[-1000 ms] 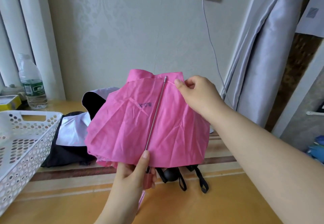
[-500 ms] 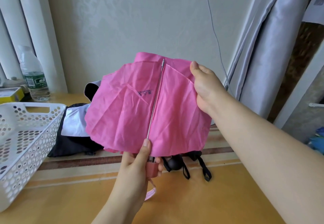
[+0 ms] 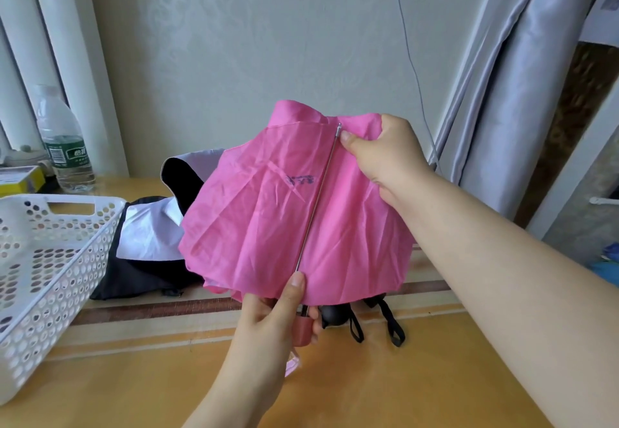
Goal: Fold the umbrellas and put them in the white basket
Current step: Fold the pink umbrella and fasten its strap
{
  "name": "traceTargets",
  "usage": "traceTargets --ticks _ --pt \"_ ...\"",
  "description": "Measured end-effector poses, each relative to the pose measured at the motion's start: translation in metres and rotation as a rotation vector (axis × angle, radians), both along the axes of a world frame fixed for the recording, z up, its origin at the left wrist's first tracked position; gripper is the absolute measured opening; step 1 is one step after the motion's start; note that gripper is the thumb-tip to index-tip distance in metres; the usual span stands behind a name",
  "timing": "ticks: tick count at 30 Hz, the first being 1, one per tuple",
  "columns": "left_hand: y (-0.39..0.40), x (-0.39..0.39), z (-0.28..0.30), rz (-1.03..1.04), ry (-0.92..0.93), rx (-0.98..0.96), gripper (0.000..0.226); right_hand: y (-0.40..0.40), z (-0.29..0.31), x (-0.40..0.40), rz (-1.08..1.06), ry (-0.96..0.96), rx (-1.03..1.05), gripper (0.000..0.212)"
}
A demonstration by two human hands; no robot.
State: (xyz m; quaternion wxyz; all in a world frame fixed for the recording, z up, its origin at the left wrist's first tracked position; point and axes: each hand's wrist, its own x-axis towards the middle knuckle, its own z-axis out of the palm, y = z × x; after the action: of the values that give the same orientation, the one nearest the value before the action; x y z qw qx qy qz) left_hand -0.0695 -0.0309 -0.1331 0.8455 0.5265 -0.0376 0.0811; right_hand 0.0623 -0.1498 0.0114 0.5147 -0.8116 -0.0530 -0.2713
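- Our left hand (image 3: 268,320) gripped the pink umbrella (image 3: 268,220) by its half-hidden handle.
- Our right hand (image 3: 385,156) pinched the canopy's top edge.
- The black umbrella (image 3: 140,260) lay partly covered behind it.

Bare desk (image 3: 368,390) lies along the near edge. The white basket (image 3: 50,260) blocks the left edge, with the black umbrella (image 3: 147,253) just beside it. A water bottle (image 3: 65,146) crowds the far left corner.
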Motion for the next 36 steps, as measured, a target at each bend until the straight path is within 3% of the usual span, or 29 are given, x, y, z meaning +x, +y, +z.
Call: traceTargets --ticks 2,5,8,10,12,13,15,17,19,23,26,29,32,34,36 --pt "0.0 0.0 0.001 -0.006 -0.014 -0.008 0.038 0.002 -0.002 0.0 0.016 -0.002 0.045 0.006" --pt "0.001 0.0 0.002 -0.023 -0.029 -0.023 0.029 0.003 -0.002 -0.002 0.065 -0.031 0.079 0.018" --pt "-0.001 0.0 0.001 -0.027 0.01 -0.042 0.022 0.0 -0.002 -0.006 -0.067 -0.048 -0.184 0.032" --pt "0.0 0.003 -0.001 0.012 0.036 -0.055 0.021 -0.002 -0.003 -0.022 -0.177 -0.158 -0.309 0.053" --pt "0.004 0.008 -0.005 0.084 0.051 -0.045 0.029 -0.001 -0.008 -0.047 -0.175 -0.326 -0.408 0.048" --pt "0.005 0.009 -0.006 0.119 0.056 -0.032 0.039 0.001 -0.012 -0.062 -0.106 -0.293 -0.473 0.043" --pt "0.005 0.011 -0.007 0.181 0.059 -0.012 0.054 0.011 -0.026 -0.09 0.028 0.036 -0.646 0.051" --pt "0.002 0.008 -0.005 0.193 0.046 0.04 0.048 0.021 -0.042 -0.096 0.084 0.358 -0.729 0.066" --pt "-0.003 0.004 -0.004 0.171 0.034 0.132 0.045 0.03 -0.053 -0.09 0.129 0.454 -0.598 0.061" --pt "-0.006 -0.004 0.001 0.149 0.015 0.259 0.052 0.03 -0.073 -0.068 0.15 0.487 -0.044 0.047" --pt "-0.007 -0.005 0.001 0.101 -0.077 0.317 0.037 0.025 -0.086 -0.054 0.116 0.433 0.213 0.059" --pt "-0.007 -0.001 -0.003 0.202 -0.115 0.339 0.037 0.01 -0.086 -0.041 0.053 0.359 0.266 0.054" --pt "-0.005 0.0 -0.008 0.379 -0.133 0.511 0.031 -0.001 -0.088 -0.039 0.03 0.297 0.204 0.046" --pt "-0.008 -0.002 -0.009 0.353 -0.147 0.654 0.033 0.002 -0.094 -0.047 0.06 0.269 0.177 0.051" --pt "-0.009 -0.003 -0.006 0.281 -0.047 0.647 0.031 0.008 -0.104 -0.052 0.118 0.271 0.183 0.054"
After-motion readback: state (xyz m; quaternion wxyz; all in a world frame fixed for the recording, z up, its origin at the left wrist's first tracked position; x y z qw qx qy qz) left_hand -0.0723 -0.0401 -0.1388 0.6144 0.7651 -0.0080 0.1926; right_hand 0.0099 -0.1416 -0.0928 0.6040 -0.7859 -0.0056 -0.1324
